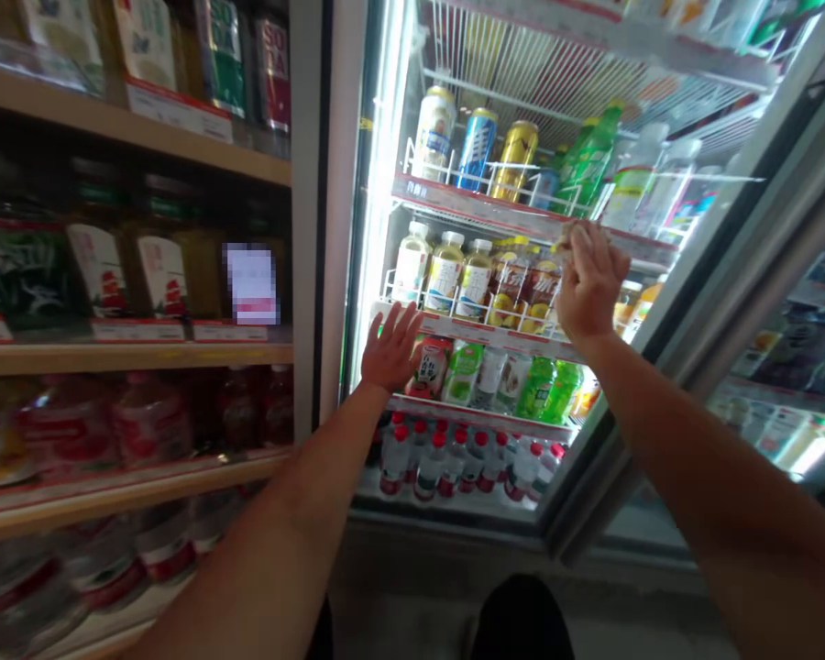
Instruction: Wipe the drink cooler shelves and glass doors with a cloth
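Observation:
I stand before an open drinks fridge [378, 229] with lit wire shelves. My left hand [390, 348] is open, fingers spread, reaching toward the front rail of the third shelf [481, 332], close to a red-labelled bottle [432, 365]. My right hand [589, 280] is raised at the second shelf's rail [522, 218], its fingers closed round something pale that I cannot make out. Just behind it stand amber tea bottles [515, 289] and pale yellow bottles [445, 272].
The glass fridge door [729, 266] stands swung open on the right. Cans [479, 147] and green bottles [589, 160] fill the upper shelf, red-capped water bottles [454, 458] the bottom. Wooden shelves [137, 353] of bottled goods run along the left. My dark shoe [522, 619] shows below.

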### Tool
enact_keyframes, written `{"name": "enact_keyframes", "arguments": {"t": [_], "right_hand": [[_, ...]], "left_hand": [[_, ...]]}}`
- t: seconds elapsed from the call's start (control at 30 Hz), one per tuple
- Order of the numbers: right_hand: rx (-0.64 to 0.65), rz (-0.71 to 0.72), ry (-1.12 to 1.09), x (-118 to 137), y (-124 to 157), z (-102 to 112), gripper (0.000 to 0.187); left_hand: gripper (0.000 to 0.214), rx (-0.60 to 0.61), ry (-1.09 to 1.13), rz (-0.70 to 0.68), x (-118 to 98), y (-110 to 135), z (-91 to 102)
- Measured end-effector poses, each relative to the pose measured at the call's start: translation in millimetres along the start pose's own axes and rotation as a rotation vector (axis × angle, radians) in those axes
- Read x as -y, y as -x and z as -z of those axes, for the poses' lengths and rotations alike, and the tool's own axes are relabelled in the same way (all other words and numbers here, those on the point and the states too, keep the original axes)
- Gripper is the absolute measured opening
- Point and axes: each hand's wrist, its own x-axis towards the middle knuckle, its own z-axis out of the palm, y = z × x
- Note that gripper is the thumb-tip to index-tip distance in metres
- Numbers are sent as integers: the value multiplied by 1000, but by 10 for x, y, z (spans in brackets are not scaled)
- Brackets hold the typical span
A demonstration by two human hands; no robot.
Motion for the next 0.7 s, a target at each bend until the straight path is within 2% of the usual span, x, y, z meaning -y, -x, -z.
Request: {"name": "enact_keyframes", "arguments": {"t": [0.13, 0.33, 0.53, 0.6, 0.7], "right_hand": [[81, 50, -28, 172, 28, -39, 48], [59, 75, -114, 401, 15, -189, 47], [222, 186, -209, 717, 201, -261, 54], [254, 231, -224, 793, 196, -285, 54], [254, 227, -240, 879, 91, -332, 55]], "left_hand": [[58, 2, 12, -1, -4, -4, 8], [58, -18, 6, -13, -10, -9, 21], [58, 7, 40, 7, -3, 0, 14], [57, 41, 43, 23, -6, 1, 22], [56, 60, 39, 35, -16, -3, 39]]}}
